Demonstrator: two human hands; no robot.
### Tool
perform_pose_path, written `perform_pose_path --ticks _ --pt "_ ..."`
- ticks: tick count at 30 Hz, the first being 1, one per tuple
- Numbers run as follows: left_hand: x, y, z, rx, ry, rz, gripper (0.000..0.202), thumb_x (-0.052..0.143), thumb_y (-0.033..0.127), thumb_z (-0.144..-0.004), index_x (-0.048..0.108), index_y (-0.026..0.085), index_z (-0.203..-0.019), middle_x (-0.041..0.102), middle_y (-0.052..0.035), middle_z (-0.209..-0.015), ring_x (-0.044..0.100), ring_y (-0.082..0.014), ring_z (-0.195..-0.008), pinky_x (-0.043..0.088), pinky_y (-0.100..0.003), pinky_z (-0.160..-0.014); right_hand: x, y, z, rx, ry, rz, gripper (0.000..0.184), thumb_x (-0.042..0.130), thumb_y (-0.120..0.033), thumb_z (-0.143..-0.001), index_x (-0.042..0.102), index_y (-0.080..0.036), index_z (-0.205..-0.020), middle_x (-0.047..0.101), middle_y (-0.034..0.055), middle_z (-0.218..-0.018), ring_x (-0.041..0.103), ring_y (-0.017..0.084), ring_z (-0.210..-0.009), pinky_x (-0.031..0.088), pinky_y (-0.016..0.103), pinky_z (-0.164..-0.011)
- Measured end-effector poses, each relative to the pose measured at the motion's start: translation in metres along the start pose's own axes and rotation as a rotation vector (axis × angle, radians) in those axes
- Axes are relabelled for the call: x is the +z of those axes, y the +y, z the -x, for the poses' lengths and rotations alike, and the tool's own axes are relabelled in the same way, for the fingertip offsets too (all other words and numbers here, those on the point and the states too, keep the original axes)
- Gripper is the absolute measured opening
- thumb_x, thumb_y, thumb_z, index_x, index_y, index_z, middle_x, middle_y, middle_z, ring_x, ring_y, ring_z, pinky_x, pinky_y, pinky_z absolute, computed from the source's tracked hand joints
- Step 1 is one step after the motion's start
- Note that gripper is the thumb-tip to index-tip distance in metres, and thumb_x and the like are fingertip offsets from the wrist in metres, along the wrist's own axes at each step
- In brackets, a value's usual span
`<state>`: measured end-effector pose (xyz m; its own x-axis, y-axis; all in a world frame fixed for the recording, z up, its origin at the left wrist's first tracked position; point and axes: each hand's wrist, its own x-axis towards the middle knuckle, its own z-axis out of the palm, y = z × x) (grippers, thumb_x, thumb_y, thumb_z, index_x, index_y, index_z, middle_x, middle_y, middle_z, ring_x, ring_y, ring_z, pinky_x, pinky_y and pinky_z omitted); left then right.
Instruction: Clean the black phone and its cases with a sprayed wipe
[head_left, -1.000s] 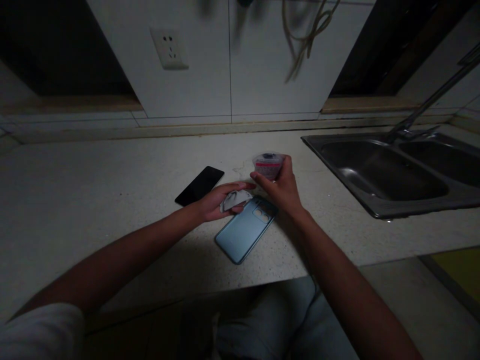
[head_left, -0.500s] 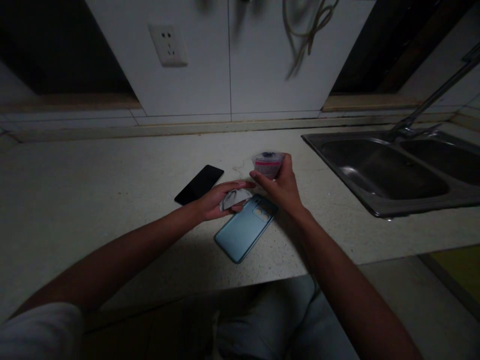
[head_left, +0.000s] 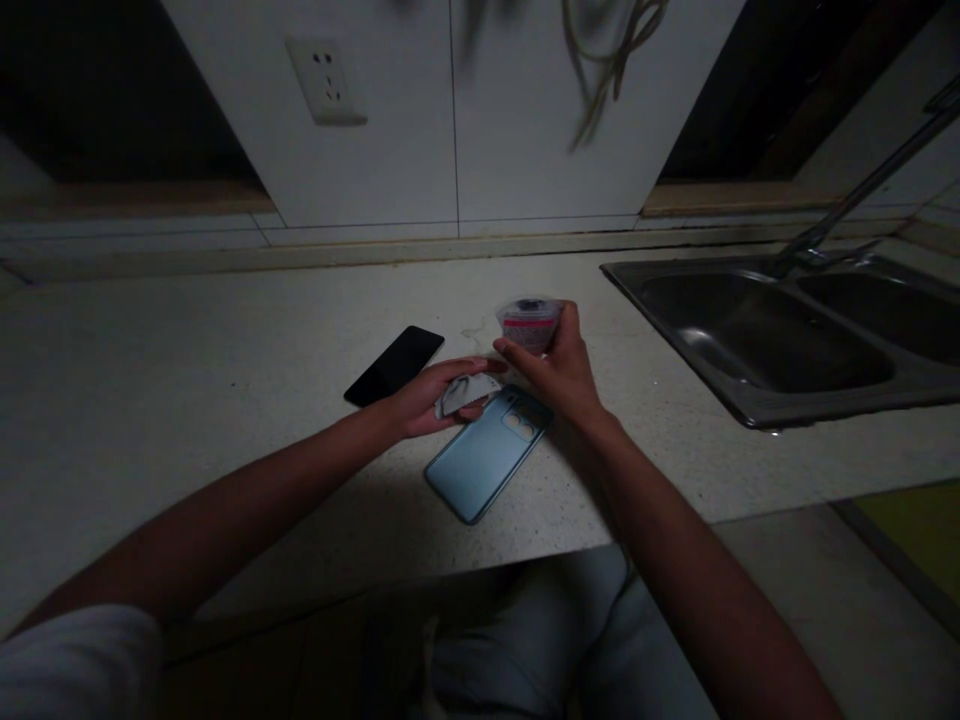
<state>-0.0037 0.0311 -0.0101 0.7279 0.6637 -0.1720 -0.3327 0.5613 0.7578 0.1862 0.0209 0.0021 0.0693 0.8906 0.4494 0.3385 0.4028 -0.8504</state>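
My left hand [head_left: 425,398] is palm up, fingers curled around a small crumpled grey cloth [head_left: 466,394] with a zigzag edge. A clear plastic packet [head_left: 529,325] with a pink stripe and small print is pinched in my right hand [head_left: 559,365], thumb in front, above the counter. Below both hands lies a blue-green phone case [head_left: 484,462], its camera cutouts at the upper right end. Part of the case's upper edge is hidden by my left fingers. A black phone [head_left: 395,365] lies just behind my left hand, dark side up.
The pale speckled counter [head_left: 300,520] runs the full width, its front edge close to my legs. To the right a steel double-bowl sink [head_left: 765,345] with a tap [head_left: 806,250] is set into it. On the wall are a socket [head_left: 325,80] and a hanging looped cord [head_left: 611,75].
The whole view has shifted slightly, so everything sits a little further left and up. Both hands keep the same grip on the cloth and the packet.
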Motion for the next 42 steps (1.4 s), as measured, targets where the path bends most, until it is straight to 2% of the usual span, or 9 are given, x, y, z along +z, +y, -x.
perform_pose_path --ticks 20,35,42 --pt "0.0027 0.001 0.0009 -0.005 0.05 0.016 0.018 0.062 0.02 -0.089 0.07 0.01 -0.102 0.06 -0.0024 -0.069 0.048 -0.0086 -0.049 0.034 -0.019 -0.044 0.0003 -0.0003 0.0004 0.007 0.003 0.013 0.058 0.079 -0.055 -0.073 0.046 -0.029 -0.113 0.07 0.0065 -0.105 0.07 0.028 -0.096 0.059 0.05 -0.087" --pt "0.002 0.0009 0.0012 -0.009 0.038 0.002 0.021 0.064 0.022 -0.088 0.07 0.01 -0.103 0.06 -0.0023 -0.068 0.048 -0.0088 -0.048 0.033 -0.02 -0.044 -0.0001 -0.0028 0.0001 0.014 0.003 0.018 0.056 0.08 -0.051 -0.073 0.047 -0.028 -0.113 0.07 0.0085 -0.107 0.07 0.03 -0.099 0.059 0.051 -0.088" --pt "0.0005 0.0001 0.0005 0.001 0.035 0.004 0.02 0.064 0.021 -0.088 0.071 0.01 -0.103 0.06 -0.0029 -0.07 0.048 -0.0088 -0.048 0.033 -0.02 -0.043 0.0001 -0.0002 0.0 0.001 0.002 0.015 0.057 0.079 -0.053 -0.073 0.047 -0.029 -0.114 0.07 0.0066 -0.105 0.071 0.028 -0.096 0.06 0.049 -0.087"
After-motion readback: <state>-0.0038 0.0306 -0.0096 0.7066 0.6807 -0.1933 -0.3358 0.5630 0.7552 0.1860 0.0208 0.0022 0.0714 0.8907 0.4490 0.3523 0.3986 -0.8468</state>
